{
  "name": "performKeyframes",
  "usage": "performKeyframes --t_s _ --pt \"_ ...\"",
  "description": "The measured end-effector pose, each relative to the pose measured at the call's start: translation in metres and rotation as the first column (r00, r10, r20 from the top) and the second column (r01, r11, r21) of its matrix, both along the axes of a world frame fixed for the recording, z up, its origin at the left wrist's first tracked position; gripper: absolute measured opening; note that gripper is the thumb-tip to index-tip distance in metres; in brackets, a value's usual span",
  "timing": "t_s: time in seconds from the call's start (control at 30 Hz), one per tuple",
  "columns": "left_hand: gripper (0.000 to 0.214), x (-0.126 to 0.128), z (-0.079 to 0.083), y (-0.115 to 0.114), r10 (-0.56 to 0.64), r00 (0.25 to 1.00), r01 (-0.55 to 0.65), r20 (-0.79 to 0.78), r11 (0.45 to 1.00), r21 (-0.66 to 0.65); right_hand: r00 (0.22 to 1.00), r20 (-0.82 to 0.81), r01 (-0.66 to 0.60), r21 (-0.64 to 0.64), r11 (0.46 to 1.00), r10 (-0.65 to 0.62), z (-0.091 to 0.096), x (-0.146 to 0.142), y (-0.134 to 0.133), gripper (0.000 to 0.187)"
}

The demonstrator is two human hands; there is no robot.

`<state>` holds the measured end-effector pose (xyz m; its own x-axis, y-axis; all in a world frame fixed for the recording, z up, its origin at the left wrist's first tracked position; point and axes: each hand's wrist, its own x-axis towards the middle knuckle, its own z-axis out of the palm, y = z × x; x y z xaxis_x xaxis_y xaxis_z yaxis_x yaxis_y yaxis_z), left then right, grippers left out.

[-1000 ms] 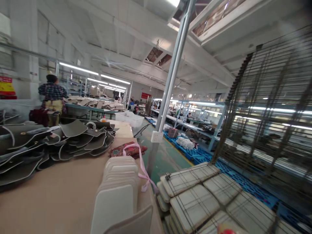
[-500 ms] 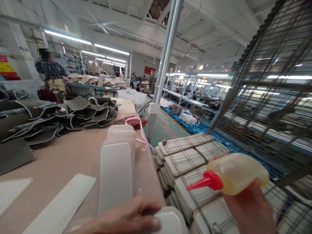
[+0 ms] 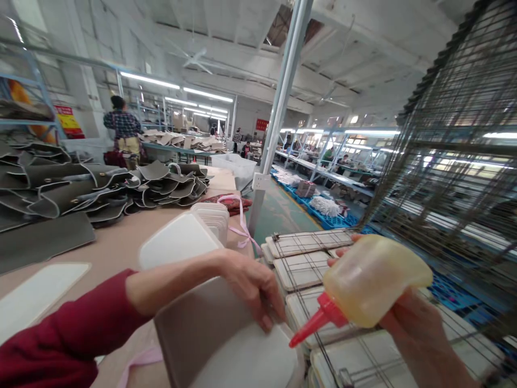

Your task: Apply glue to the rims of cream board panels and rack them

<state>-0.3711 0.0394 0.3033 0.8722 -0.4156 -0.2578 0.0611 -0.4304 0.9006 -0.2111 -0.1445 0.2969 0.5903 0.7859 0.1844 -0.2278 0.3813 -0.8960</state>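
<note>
My right hand (image 3: 407,315) is wrapped around a translucent yellowish squeeze bottle (image 3: 375,280). Its red nozzle points down and left, the tip close above the edge of a white rounded panel (image 3: 250,358). My left hand (image 3: 252,285), in a dark red sleeve, has its fingers curled down and closed at that panel, near its far edge. A grey-brown sheet (image 3: 197,323) lies against the panel below my left wrist; how the two join I cannot make out. Behind my forearm, another white panel (image 3: 177,242) lies tilted across a stack of panels (image 3: 212,215).
On the right stand piles of pale panels (image 3: 302,269) under wire racks (image 3: 452,118). Grey bag-like pieces (image 3: 92,188) heap up at the table's left. A metal post (image 3: 278,108) rises beyond the table (image 3: 117,237). A person (image 3: 123,129) stands in the back left.
My left hand has moved up, and a grey-brown sheet now shows below it. The bottle has tipped further down, its nozzle shifting left toward the panel. The view has turned left.
</note>
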Motion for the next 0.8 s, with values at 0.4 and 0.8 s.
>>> performKeyframes --t_s 0.4,0.8 --pt "0.027 -0.009 0.010 -0.015 0.011 0.997 -0.019 -0.080 0.995 -0.103 0.994 -0.065 -0.088 0.000 0.996 0.088 -0.003 0.000 0.001 0.071" --pt "0.034 -0.027 -0.001 0.006 0.094 0.995 -0.095 -0.016 0.990 -0.105 0.990 -0.123 0.057 -0.095 0.994 -0.069 -0.005 -0.012 0.001 0.086"
